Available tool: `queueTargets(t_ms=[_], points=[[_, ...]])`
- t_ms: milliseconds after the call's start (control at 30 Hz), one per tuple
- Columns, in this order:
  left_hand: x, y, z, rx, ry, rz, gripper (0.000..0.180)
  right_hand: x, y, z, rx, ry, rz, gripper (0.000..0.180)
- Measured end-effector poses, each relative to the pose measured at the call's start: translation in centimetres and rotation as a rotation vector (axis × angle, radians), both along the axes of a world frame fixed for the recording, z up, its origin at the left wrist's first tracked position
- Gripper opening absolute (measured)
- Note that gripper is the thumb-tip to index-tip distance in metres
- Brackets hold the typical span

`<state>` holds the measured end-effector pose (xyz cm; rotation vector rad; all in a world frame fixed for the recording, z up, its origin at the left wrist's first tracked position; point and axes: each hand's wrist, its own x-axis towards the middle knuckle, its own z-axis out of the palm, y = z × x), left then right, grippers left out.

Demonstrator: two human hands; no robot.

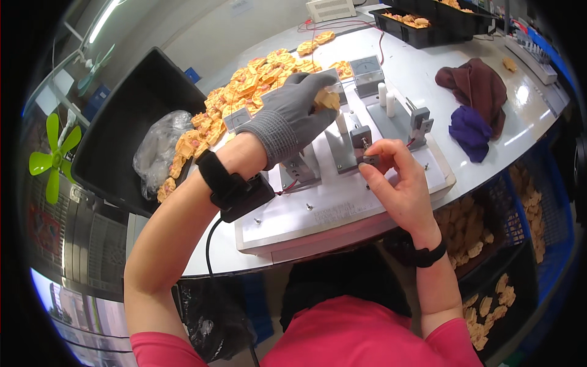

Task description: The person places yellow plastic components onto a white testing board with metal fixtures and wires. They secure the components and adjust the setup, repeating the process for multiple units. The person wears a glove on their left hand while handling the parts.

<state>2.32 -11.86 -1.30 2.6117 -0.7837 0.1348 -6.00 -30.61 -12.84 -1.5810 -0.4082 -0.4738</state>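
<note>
My left hand (292, 110), in a grey knit glove, reaches over a test fixture (275, 231) with a white base. Its fingers are closed on a yellow-orange plastic part (328, 100), held just above a white peg (341, 122). Bare, my right hand (400, 186) pinches a small grey clamp block (362, 142) at the fixture's front with thumb and index finger. Further right on the fixture stand two more white pegs (390, 103) and another metal clamp (419, 122). A panel meter (368, 74) sits behind them. The glove partly hides the left stations.
Yellow-orange parts lie in a large pile (251, 79) behind and left of the fixture. A black bin (122, 134) with clear plastic bagging stands at left. Brown (477, 88) and purple cloths (469, 131) lie at right. Black trays (416, 37) stand at the back; crates below right hold parts.
</note>
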Motion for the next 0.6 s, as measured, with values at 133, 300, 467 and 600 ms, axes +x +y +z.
queueTargets(t_ms=[133,300,467,600], points=[[0.3,-0.3,0.2,0.117,-0.054,-0.034,0.039,-0.1,0.2,0.2,0.021,0.010,0.018,0.023],[1.4,0.1,0.3,0.033,0.010,-0.047,0.032,0.0,0.0,0.0,0.022,0.004,0.030,0.022],[1.2,0.5,0.8,-0.034,0.127,0.060,0.030,0.0,-0.2,0.0,-0.001,-0.033,0.018,0.022],[2.1,1.2,0.5,-0.125,0.241,0.075,0.035,0.1,0.0,-0.2,0.005,-0.052,0.019,0.022]])
